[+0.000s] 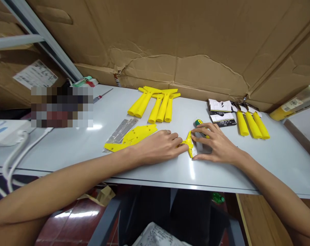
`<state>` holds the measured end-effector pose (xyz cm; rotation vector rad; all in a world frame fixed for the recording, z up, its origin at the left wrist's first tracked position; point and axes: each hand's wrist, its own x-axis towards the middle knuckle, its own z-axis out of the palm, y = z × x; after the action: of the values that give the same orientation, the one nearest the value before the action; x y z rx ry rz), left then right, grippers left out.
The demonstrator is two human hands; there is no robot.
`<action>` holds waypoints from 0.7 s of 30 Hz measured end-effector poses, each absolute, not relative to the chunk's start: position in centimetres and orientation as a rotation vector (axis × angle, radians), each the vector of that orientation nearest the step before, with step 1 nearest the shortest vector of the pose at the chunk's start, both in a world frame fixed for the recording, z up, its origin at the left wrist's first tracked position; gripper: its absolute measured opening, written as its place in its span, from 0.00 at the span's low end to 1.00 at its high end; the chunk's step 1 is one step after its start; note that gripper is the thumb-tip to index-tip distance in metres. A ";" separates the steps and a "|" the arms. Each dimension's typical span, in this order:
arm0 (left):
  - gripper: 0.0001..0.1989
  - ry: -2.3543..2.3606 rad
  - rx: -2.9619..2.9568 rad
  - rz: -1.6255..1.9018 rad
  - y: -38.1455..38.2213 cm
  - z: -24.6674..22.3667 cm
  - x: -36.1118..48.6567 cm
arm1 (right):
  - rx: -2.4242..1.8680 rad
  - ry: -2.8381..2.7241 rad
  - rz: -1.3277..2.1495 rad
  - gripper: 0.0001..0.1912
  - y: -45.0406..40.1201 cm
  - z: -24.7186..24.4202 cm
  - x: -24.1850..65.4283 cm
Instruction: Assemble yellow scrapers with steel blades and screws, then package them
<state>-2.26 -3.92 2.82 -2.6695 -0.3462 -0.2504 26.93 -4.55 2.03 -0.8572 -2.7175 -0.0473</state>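
My left hand is closed around the handle of a yellow scraper, which lies low over the white table. At the scraper's wide head, my right hand pinches the two ends between thumb and fingers; a greyish blade edge shows there. Behind the right fingers is a green and yellow screwdriver handle, partly covered. Left of my left hand lie several flat yellow plates and thin grey metal blades, some on clear plastic. The left hand hides most of the scraper's handle.
Several yellow scraper handles lie at the back middle. Black and white cards and yellow-handled scrapers are at the right. A thin screwdriver and white cables are at the left. Cardboard stands behind the table.
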 end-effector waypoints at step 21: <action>0.07 -0.489 -2.637 -1.303 -4.8 2.5 -1.1 | -0.857 -2.679 0.087 0.32 -4.8 2.0 26.9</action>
<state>-1.07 -4.77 2.52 -2.6368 -0.4889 -1.3033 26.86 -4.83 2.00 -0.8565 -2.6792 0.0870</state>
